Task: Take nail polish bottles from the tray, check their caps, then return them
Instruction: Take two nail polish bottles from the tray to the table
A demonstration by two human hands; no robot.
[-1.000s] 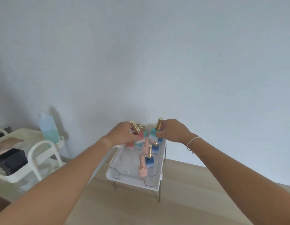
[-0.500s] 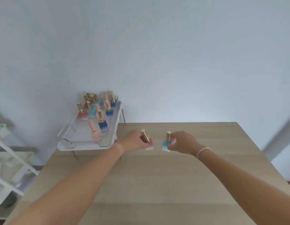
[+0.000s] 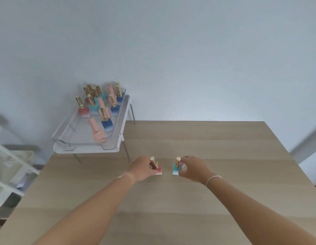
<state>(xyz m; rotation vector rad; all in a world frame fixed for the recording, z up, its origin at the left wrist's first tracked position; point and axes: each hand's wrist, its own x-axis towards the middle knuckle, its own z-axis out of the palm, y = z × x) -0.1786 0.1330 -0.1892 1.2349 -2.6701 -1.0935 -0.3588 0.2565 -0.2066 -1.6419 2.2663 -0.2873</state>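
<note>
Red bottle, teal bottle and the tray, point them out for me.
red bottle [image 3: 158,170], head view, lower glass body.
teal bottle [image 3: 175,169], head view, glass body.
tray [image 3: 86,149], head view, front rim.

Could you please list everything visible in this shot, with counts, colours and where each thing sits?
Red bottle: one, red fading to white, gold cap, over the table, in the left hand.
Teal bottle: one, teal fading to white, gold cap, over the table, in the right hand.
Bottles in the tray: roughly ten, red, teal, blue and pink, mostly gold caps, clustered toward the far end; exact count unclear.
Tray: one, clear, on a white stand at the table's far left corner.
Table: one, light wood.
White cart: one, at the left edge, partly cut off.
Wall: pale grey-blue, behind.
Left hand: grips the red bottle.
Right hand: grips the teal bottle; white band on the wrist.
</note>
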